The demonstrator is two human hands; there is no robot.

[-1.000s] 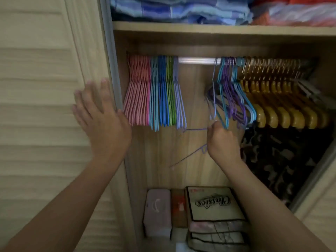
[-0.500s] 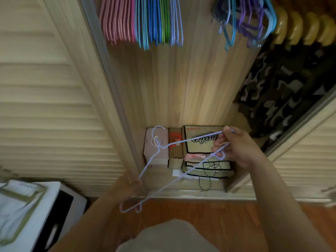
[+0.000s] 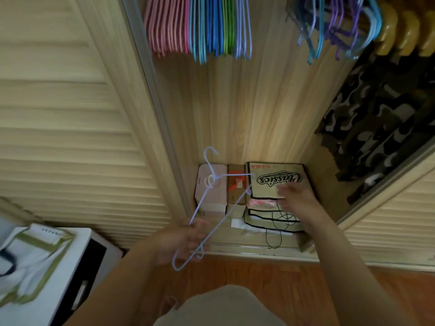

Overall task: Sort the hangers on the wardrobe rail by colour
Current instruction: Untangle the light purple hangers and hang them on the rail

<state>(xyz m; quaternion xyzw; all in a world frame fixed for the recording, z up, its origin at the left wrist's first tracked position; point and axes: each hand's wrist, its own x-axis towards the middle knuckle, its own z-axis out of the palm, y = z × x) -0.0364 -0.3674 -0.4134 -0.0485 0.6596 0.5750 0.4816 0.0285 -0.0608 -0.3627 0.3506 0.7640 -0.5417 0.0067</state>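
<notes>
Down by the wardrobe floor, the left hand (image 3: 186, 241) grips one end of a lilac wire hanger (image 3: 213, 203), hook tilted upward. Right hand (image 3: 297, 200), fingers spread and empty, hovers blurred over the printed bag (image 3: 277, 178). Overhead, sorted hangers (image 3: 195, 27) fill the rail's left end.

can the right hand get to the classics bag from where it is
Probably yes: the right hand is open and blurred right over the bag, with nothing between them. The left hand keeps the lilac hanger off to the side.
</notes>
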